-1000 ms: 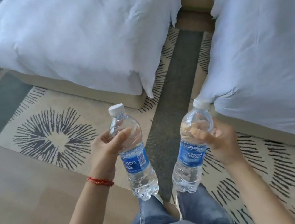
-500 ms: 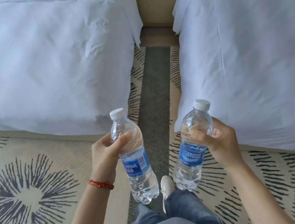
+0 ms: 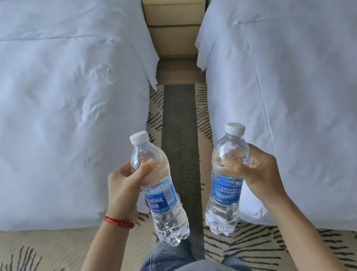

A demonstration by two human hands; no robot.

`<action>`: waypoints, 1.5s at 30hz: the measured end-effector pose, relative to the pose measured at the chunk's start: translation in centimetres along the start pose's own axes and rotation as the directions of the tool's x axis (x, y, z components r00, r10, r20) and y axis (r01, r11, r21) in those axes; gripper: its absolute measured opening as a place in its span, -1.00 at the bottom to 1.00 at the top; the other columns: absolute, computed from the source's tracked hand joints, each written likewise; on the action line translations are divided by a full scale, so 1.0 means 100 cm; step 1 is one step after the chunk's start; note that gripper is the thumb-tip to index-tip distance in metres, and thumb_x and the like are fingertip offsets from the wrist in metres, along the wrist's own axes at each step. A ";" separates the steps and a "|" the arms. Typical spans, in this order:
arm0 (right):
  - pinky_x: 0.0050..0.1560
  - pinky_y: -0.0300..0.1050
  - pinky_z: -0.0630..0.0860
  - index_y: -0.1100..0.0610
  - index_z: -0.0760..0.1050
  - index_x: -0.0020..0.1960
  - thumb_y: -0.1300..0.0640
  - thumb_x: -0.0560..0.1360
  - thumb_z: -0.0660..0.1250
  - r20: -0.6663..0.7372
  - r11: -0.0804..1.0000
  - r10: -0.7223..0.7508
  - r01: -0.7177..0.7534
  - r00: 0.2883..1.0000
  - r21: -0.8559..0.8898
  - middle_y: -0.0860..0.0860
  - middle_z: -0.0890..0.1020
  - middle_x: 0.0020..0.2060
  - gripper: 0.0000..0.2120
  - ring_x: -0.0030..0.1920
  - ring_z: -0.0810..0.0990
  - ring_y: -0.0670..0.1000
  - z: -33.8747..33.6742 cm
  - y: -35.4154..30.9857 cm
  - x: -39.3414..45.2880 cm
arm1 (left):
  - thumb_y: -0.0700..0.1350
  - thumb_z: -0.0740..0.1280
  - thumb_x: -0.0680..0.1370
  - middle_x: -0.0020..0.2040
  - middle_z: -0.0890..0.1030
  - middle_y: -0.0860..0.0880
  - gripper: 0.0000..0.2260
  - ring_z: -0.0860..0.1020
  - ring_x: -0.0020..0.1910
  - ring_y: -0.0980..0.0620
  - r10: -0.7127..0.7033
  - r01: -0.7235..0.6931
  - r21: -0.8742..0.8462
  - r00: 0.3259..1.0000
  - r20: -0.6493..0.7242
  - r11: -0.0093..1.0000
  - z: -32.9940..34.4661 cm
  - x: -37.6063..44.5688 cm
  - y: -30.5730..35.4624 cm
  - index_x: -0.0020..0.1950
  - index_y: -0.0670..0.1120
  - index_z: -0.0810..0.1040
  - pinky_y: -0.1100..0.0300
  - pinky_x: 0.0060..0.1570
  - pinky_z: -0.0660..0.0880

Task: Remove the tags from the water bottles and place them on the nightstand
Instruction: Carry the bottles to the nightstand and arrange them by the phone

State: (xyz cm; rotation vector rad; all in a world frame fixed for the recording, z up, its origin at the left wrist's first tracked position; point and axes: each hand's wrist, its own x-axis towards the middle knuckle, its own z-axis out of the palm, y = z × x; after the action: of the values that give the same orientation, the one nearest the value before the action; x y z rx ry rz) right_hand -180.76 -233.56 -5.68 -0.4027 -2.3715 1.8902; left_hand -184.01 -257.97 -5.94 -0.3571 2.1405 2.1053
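While both hands are gripping upright clear plastic water bottles, left hand (image 3: 124,192) holding one (image 3: 158,191) | right hand (image 3: 256,170) holding the other (image 3: 225,184) | beige nightstand (image 3: 174,2) sitting straight ahead of both grips, roughly equidistant.

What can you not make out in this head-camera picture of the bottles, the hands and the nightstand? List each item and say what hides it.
- Nightstand top, head view: the items standing there are cut off by the top edge and blurred, so they cannot be identified.
- Left bottle: the left hand covers part of its side.
- Right bottle: the right hand covers its far side.
- Tags: none can be made out on either bottle.
- Feet: hidden by the jeans.
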 end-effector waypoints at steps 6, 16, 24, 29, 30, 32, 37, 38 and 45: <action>-0.33 -0.38 0.49 -0.10 0.52 -0.19 -0.30 0.11 0.34 -0.060 0.999 -0.017 0.014 0.998 -0.049 -0.26 0.63 -0.32 -0.62 -0.19 0.60 -0.23 0.035 -0.029 0.126 | 0.13 0.45 0.20 -0.36 0.66 0.05 -0.71 0.64 -0.30 0.06 0.074 -0.074 0.000 0.996 0.043 0.997 0.009 0.135 0.046 -0.26 -0.06 0.63 0.28 -0.33 0.58; -0.34 -0.44 0.44 -0.11 0.52 -0.22 -0.24 0.13 0.36 -0.152 0.998 -0.044 0.038 0.987 -0.040 -0.28 0.62 -0.35 -0.69 -0.28 0.57 -0.27 0.063 -0.063 0.300 | 0.09 0.46 0.20 -0.32 0.68 0.00 -0.74 0.66 -0.27 0.01 0.086 -0.088 0.021 0.992 0.093 0.996 0.038 0.319 0.108 -0.25 -0.06 0.63 0.20 -0.26 0.61; -0.33 -0.46 0.44 -0.06 0.53 -0.18 -0.26 0.14 0.33 -0.129 0.997 -0.069 0.063 0.989 -0.047 -0.20 0.62 -0.33 -0.64 -0.25 0.57 -0.28 0.057 -0.066 0.455 | 0.06 0.51 0.20 -0.24 0.67 -0.11 -0.69 0.65 -0.23 -0.04 0.065 -0.067 0.015 0.992 0.109 0.998 0.101 0.454 0.133 -0.21 -0.11 0.63 0.11 -0.18 0.60; -0.30 -0.43 0.46 -0.11 0.53 -0.18 -0.24 0.15 0.36 -0.086 0.997 -0.072 0.069 0.994 -0.037 -0.30 0.64 -0.29 -0.69 -0.21 0.59 -0.25 0.039 -0.080 0.560 | 0.01 0.52 0.24 -0.33 0.68 0.04 -0.78 0.65 -0.27 0.07 0.061 -0.063 0.019 0.995 0.077 0.998 0.149 0.542 0.165 -0.23 -0.08 0.61 0.20 -0.25 0.58; -0.30 -0.43 0.47 -0.12 0.54 -0.18 -0.24 0.16 0.36 -0.082 0.996 -0.077 0.074 0.994 -0.038 -0.29 0.64 -0.28 -0.70 -0.20 0.60 -0.24 0.035 -0.084 0.581 | 0.03 0.52 0.22 -0.32 0.68 0.02 -0.73 0.65 -0.26 0.06 0.069 -0.070 0.009 0.995 0.072 0.998 0.157 0.558 0.173 -0.21 -0.09 0.61 0.21 -0.25 0.59; -0.31 -0.42 0.48 -0.11 0.54 -0.21 -0.24 0.15 0.36 -0.075 0.997 -0.072 0.069 0.995 -0.037 -0.26 0.65 -0.29 -0.70 -0.21 0.60 -0.23 0.030 -0.091 0.621 | 0.10 0.45 0.19 -0.26 0.67 -0.06 -0.62 0.65 -0.23 -0.01 0.097 -0.096 -0.024 0.994 0.054 0.995 0.173 0.589 0.189 -0.17 -0.15 0.63 0.18 -0.21 0.60; -0.33 -0.38 0.48 -0.11 0.55 -0.24 -0.21 0.13 0.38 -0.059 0.999 -0.034 0.034 0.998 0.001 -0.22 0.64 -0.32 -0.73 -0.24 0.60 -0.22 0.029 -0.100 0.707 | 0.11 0.43 0.19 -0.33 0.67 0.02 -0.60 0.64 -0.28 0.05 0.141 -0.140 -0.051 0.989 0.037 0.989 0.202 0.660 0.212 -0.16 -0.16 0.63 0.27 -0.30 0.56; -0.34 -0.40 0.47 -0.12 0.55 -0.25 -0.22 0.13 0.38 -0.055 0.999 -0.034 0.034 0.998 0.002 -0.22 0.64 -0.32 -0.74 -0.24 0.60 -0.22 0.030 -0.101 0.724 | 0.11 0.43 0.18 -0.33 0.68 0.02 -0.62 0.64 -0.29 0.07 0.135 -0.133 -0.053 0.990 0.035 0.990 0.207 0.675 0.214 -0.17 -0.13 0.64 0.29 -0.32 0.55; -0.32 -0.40 0.48 -0.17 0.58 -0.22 -0.17 0.14 0.40 -0.040 0.999 -0.011 0.012 0.999 0.036 -0.21 0.66 -0.30 -0.78 -0.23 0.62 -0.23 0.051 -0.105 0.850 | 0.12 0.45 0.16 -0.29 0.69 -0.01 -0.64 0.65 -0.25 0.01 0.085 -0.083 -0.057 0.996 0.041 0.995 0.233 0.807 0.228 -0.19 -0.09 0.65 0.24 -0.29 0.58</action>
State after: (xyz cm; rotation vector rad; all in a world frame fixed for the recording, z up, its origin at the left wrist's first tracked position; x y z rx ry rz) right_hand -265.27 -218.93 -5.10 -0.4189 -2.3063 1.8991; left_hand -269.42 -241.48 -4.38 -0.2289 2.1126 2.1992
